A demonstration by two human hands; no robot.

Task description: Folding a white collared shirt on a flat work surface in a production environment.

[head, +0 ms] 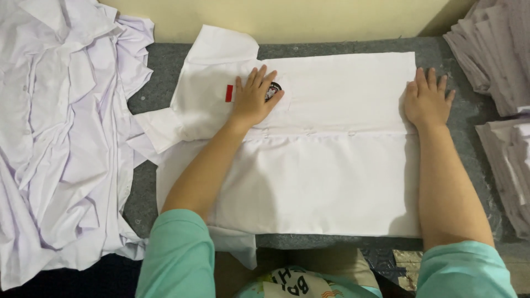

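On the grey tabletop (154,72) lies a white shirt (331,182). Left hand (255,98) presses flat on its chest badge (273,90). Right hand (427,101) rests flat, fingers spread, at the hem, grasping nothing.

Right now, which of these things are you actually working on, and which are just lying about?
In hand:
white shirt, spread flat on the grey table
left hand, pressing flat on its chest badge
right hand, pressing flat on its hem edge

Lying about:
crumpled heap of white shirts at left
stacks of folded shirts at right
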